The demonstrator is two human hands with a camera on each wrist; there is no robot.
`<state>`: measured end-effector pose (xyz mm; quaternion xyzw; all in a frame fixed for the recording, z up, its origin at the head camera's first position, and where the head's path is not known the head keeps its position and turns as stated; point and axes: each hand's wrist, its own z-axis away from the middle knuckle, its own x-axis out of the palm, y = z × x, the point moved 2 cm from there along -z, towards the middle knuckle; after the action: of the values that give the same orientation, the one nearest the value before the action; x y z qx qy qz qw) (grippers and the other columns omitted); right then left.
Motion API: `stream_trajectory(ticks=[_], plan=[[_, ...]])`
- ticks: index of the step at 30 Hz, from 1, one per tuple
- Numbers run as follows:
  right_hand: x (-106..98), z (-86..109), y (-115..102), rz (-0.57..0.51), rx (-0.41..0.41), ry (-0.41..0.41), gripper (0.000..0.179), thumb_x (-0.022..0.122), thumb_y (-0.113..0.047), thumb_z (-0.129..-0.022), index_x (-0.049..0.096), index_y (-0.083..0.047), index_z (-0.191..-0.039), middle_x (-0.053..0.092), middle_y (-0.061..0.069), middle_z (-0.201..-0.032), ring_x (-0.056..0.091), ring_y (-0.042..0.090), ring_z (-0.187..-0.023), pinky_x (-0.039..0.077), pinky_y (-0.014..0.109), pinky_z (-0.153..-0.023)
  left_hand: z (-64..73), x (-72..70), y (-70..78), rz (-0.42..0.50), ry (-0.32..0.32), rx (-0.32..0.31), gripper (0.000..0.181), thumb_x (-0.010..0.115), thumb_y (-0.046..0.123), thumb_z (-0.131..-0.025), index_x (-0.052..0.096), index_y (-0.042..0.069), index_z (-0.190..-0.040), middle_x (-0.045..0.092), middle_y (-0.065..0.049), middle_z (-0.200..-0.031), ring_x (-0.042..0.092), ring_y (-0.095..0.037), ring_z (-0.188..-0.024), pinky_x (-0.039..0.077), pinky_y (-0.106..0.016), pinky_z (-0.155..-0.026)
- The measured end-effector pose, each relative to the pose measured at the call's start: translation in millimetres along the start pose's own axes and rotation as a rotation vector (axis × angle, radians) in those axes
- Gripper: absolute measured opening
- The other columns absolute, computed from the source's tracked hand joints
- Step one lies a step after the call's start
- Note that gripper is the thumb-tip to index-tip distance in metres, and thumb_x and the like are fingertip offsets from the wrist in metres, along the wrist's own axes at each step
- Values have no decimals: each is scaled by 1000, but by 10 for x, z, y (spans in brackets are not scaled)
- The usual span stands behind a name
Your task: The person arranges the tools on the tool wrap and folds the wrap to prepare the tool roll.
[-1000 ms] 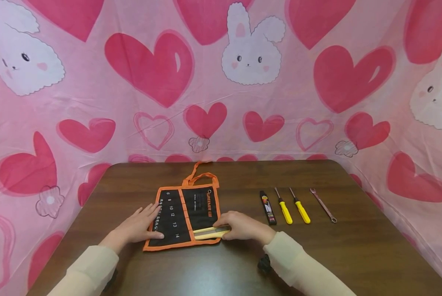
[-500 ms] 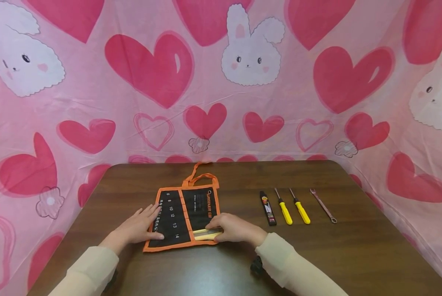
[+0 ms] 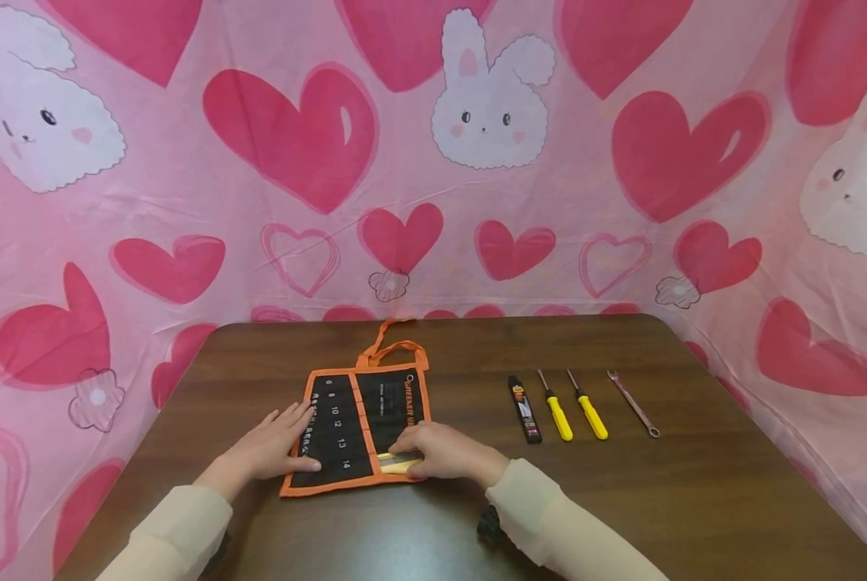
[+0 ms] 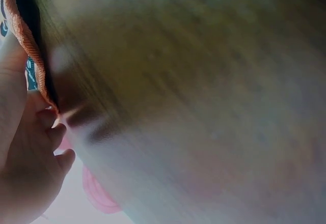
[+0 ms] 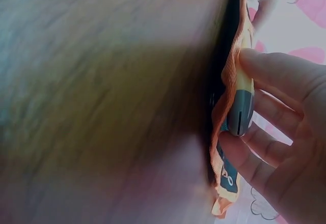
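A black tool roll [image 3: 386, 415] with orange trim lies unfolded, printed with size numbers in its left half. My left hand [image 3: 266, 445] rests on its left edge, fingers spread and thumb out. In the right half, a yellow utility knife [image 3: 399, 465] lies crosswise by the lower edge, its left end at the orange middle strip. Thumb and fingers of my right hand [image 3: 451, 453] hold the knife and cover its right end. The right wrist view shows the knife's grey tip [image 5: 240, 113] between thumb and fingers, beside the roll's orange edge [image 5: 229, 86].
Right of the roll, a black packet [image 3: 525, 410], two yellow-handled screwdrivers [image 3: 560, 418] [image 3: 592, 418] and a combination wrench [image 3: 634, 403] lie in a row on the wooden table [image 3: 622, 508]. An orange strap [image 3: 393, 347] trails behind the roll. Heart-patterned cloth [image 3: 404, 161] surrounds the table.
My right hand has moved left across the roll's right half, and less of the knife shows past the fingers. The left hand stays on the roll's left edge.
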<state>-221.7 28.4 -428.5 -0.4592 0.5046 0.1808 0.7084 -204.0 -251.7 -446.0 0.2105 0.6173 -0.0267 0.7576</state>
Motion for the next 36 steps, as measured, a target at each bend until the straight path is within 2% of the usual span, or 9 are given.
stream_trajectory(ticks=[4,15,21,29,36], plan=[[17,-26,-22,31,-14,0,35,71,-20,-82,66,-13,-115,63,-10,-106,53,3,-92,44,21,-83,4,3,-3,-3,4,1,103,62,65,-70,33,-7,-138,27,-25,-143,20,-42,-132,14,-57,-104],[41,-78,-52,32,-14,4,33,73,-18,-80,68,-13,-113,63,-10,-105,54,0,-89,46,19,-79,8,16,-11,-3,7,-7,102,63,64,-71,32,-6,-139,28,-26,-143,21,-42,-132,14,-57,-104],[61,-70,-25,5,16,-4,35,73,-20,-81,67,-15,-115,63,-10,-108,54,0,-95,45,22,-84,4,18,-9,1,2,-4,103,63,64,-70,32,-6,-139,28,-26,-143,21,-43,-131,15,-56,-105],[63,-30,8,-61,34,-5,38,73,-25,-81,66,-17,-117,62,-11,-109,54,0,-94,45,24,-84,10,13,-1,17,3,5,102,64,63,-70,32,-6,-139,28,-26,-143,20,-43,-132,16,-56,-105],[15,31,39,-86,57,31,43,73,-31,-79,64,-17,-119,61,-11,-108,53,4,-92,45,25,-82,17,6,4,30,-1,9,102,65,62,-70,32,-7,-139,27,-26,-143,20,-43,-132,16,-55,-105]])
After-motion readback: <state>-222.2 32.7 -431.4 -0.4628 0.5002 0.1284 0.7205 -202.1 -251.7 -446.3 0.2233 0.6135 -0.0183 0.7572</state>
